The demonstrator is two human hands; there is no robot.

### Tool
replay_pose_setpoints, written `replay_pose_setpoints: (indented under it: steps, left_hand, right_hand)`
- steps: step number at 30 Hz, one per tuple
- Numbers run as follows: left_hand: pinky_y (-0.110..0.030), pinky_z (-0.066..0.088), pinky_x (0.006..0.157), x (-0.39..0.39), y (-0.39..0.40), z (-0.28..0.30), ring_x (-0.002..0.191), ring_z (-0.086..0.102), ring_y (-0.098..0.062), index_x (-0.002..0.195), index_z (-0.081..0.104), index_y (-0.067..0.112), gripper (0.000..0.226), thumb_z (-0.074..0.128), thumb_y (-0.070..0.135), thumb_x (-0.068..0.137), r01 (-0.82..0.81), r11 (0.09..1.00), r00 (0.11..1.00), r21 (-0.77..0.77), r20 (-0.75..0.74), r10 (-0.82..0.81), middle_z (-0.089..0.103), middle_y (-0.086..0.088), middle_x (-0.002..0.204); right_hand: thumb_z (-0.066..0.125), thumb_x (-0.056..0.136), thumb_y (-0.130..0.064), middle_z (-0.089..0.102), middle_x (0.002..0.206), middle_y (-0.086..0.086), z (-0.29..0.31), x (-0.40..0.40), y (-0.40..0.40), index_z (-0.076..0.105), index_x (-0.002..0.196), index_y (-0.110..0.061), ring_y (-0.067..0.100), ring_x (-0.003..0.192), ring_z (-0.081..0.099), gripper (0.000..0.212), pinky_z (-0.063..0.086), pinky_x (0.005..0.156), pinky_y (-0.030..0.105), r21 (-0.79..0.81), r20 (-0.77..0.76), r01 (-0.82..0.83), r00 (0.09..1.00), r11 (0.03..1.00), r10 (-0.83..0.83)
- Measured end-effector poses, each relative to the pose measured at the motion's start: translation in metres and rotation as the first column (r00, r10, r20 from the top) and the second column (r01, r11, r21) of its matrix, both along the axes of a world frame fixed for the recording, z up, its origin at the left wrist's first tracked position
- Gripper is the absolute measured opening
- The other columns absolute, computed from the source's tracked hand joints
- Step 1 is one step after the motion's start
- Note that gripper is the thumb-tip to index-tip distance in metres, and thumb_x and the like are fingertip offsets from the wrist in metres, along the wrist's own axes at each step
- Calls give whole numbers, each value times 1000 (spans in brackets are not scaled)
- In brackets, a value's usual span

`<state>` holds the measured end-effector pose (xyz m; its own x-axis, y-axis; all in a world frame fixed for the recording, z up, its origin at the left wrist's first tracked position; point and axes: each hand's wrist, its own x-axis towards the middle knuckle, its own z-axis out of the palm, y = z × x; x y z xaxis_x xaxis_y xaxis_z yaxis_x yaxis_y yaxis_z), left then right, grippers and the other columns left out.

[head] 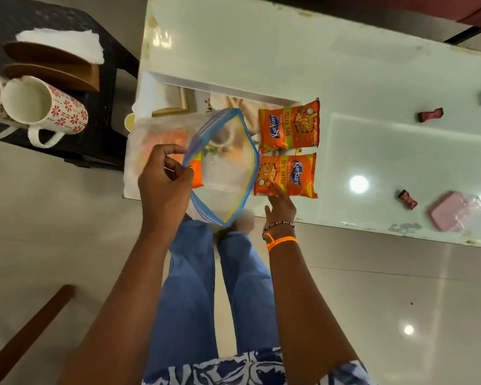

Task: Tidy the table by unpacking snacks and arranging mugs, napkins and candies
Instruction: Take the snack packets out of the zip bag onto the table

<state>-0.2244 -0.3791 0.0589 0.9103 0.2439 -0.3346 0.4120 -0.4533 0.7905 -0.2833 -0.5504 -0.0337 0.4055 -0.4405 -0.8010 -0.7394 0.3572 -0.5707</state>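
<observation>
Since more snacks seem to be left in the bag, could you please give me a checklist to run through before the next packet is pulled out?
1. Zip bag mouth open: ok, the left hand pinches its rim and holds it wide.
2. Packet left inside: ok, an orange packet shows through the plastic by the left fingers.
3. Right hand free: ok, it holds nothing, its fingertips only rest on the near Kurkure packet.
4. Packets already out lie flat: ok, the near one and the far Kurkure packet lie side by side on the table.
5. Free space for the next packet: ok, bare tabletop right of the pair.
6. Total left in bag: cannot tell.
</observation>
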Motion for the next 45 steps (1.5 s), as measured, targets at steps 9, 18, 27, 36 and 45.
replay_pose_setpoints:
  steps: [9,18,27,36,45]
  left_hand:
    - [-8,38,53,-9,-16,-8,52,48,3,100,58,12,28,56,-2,76,111,994,993,-14,-48,-112,50,5,60]
    - [-8,39,53,-12,-15,-11,53,49,-1,100,57,17,30,57,-2,77,108,994,992,-9,-60,-108,53,3,63]
    - [-16,45,57,-13,-18,-10,63,55,-15,101,58,16,28,57,-1,79,93,995,993,-26,-66,-95,56,-5,68]
    - [-10,40,54,-1,-16,-9,59,52,-12,101,57,15,26,58,1,79,67,997,997,-29,-39,-68,51,4,65]
    - [-9,38,49,-8,-17,1,50,47,-1,100,57,12,28,57,-2,76,-11,996,999,-83,-31,8,50,6,63]
  right_hand:
    - [51,76,5,42,134,12,-6,12,-12,64,110,-18,36,124,35,43,36,101,41,-593,-376,-738,607,322,700]
    - [57,78,-5,48,123,18,-7,83,-78,54,113,-7,34,111,45,34,28,91,28,-739,-121,-335,920,584,373]
    - [53,85,-5,68,101,17,-16,106,-114,64,105,0,29,91,65,23,53,91,40,-388,-212,-313,946,867,247]
    - [63,81,-7,64,113,20,-14,86,-119,60,104,2,33,104,61,25,50,93,34,-526,-190,-362,932,770,308]
    - [53,86,-1,60,69,4,59,70,-23,61,90,5,-2,53,57,11,45,54,8,-432,197,-530,734,730,650]
